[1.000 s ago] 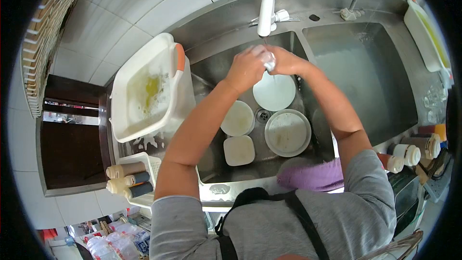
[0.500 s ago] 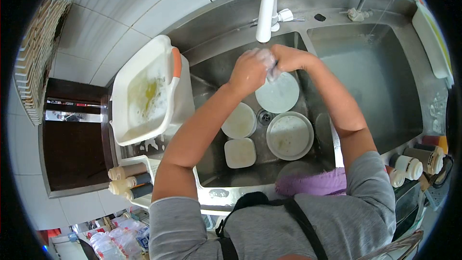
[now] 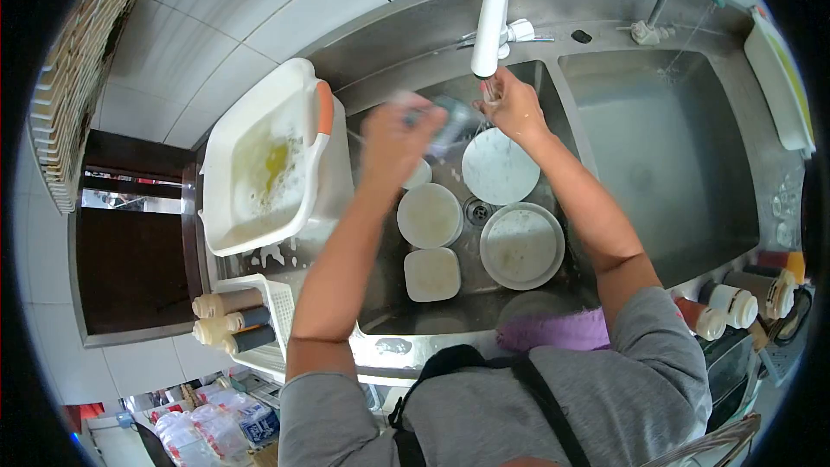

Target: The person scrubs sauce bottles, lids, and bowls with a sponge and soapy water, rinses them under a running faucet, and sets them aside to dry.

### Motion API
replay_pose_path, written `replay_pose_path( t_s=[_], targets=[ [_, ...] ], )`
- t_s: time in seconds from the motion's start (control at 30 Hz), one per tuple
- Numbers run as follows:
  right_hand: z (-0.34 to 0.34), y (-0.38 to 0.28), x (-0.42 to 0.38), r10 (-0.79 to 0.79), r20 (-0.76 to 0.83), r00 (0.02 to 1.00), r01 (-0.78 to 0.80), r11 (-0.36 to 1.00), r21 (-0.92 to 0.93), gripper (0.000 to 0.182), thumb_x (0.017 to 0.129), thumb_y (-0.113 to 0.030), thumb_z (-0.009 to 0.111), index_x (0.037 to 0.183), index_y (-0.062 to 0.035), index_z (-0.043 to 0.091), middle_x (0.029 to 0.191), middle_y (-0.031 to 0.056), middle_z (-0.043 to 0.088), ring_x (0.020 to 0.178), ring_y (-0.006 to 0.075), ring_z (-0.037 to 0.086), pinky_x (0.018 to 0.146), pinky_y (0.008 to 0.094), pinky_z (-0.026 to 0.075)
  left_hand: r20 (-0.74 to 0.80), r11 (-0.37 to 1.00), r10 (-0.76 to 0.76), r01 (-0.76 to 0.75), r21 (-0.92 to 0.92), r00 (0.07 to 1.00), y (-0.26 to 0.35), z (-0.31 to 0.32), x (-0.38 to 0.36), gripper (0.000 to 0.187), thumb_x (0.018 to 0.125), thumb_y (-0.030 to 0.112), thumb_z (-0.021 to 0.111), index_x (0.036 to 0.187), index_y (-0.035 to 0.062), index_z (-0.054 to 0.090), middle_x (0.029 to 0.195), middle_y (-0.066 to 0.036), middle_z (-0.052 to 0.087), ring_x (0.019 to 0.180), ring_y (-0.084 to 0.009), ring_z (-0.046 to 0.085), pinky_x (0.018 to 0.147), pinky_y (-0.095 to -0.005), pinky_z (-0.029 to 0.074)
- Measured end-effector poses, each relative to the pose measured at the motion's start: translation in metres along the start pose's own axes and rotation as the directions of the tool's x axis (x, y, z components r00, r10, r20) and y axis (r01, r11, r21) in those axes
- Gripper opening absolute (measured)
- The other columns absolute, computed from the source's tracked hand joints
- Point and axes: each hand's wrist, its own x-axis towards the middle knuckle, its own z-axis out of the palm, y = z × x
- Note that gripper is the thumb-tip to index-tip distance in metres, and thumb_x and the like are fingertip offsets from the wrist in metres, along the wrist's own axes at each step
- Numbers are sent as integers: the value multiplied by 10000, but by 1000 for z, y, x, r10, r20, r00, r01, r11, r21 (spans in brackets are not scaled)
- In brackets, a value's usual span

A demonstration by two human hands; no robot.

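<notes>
My left hand (image 3: 398, 140) is over the left basin, blurred by motion, gripping a greyish, see-through item (image 3: 450, 125) too smeared to name. Under the white faucet (image 3: 491, 28), my right hand (image 3: 513, 105) has its fingers bent together in the running water; what they hold, if anything, I cannot make out. A white round plate (image 3: 501, 166) lies just below the hands. Further down in the basin are a round bowl (image 3: 521, 245), a smaller round dish (image 3: 430, 216) and a squarish dish (image 3: 432, 275), around the drain (image 3: 476, 211).
A white tub (image 3: 324, 175) with soapy water stands left of the basin. On the right is a second basin (image 3: 661, 156) holding water. A purple cloth (image 3: 553, 329) hangs at the front edge. Bottles (image 3: 733, 303) stand at the right, and a white basket (image 3: 281, 311) at the lower left.
My hands, which were together over the white plate, have parted. The left moved left with the greyish item; the right is now under the faucet. The view has shifted slightly.
</notes>
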Motion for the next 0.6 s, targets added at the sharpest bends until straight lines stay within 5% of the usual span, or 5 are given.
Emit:
replay_pose_path(
  t_s=[0.1, 0.27, 0.37, 0.47, 0.6],
  targets=[
    [-5, -6, -9, -106, 22, 994, 103, 988, 112, 434, 700, -118, 763, 1036, -43, 498, 1017, 177, 637, 960, 399, 606, 833, 435, 466, -296, 965, 70, 11, 264, 953, 0, -95, 5, 254, 840, 261, 696, 1026, 90, 675, 987, -87, 653, 799, -210, 609, 715, -335, 479],
    [4, 0, -8, -286, -66, 956, 292, 947, 136, 442, 712, -70, 750, 1051, -47, 466, 961, 159, 604, 952, 377, 600, 821, 422, 470, -181, 456, 629, -171, 873, 756, -32, -117, 2, 217, 801, 121, 675, 1016, 128, 698, 1001, -116, 677, 948, -269, 636, 843, -367, 479],
    [-5, 9, -14, -239, -127, 963, 258, 953, 160, 419, 734, -52, 740, 1037, -62, 452, 902, 123, 577, 908, 294, 610, 803, 390, 476, 16, 930, 193, -188, 314, 981, -15, -45, 2, 215, 813, 85, 635, 1017, 108, 701, 1030, -102, 677, 969, -228, 636, 843, -343, 493],
    [-39, 39, -16, -36, -275, 961, 166, 868, 468, 218, 920, -176, 597, 1029, -64, 444, 916, 85, 556, 857, 191, 581, 792, 342, 473, 334, 984, 166, -178, 4, 928, -15, 28, 20, 213, 829, 68, 613, 1026, 62, 694, 986, -88, 690, 925, -189, 641, 816, -316, 502],
    [-124, 154, -32, 143, -643, 753, -59, 987, 151, 308, 1000, -287, 436, 1091, 5, 474, 1011, 155, 559, 917, 225, 554, 860, 363, 440, 447, 923, 7, 166, -347, 894, -12, 98, 51, 186, 760, -50, 524, 878, 24, 648, 787, -77, 662, 740, -150, 622, 669, -278, 487]
  ],
)
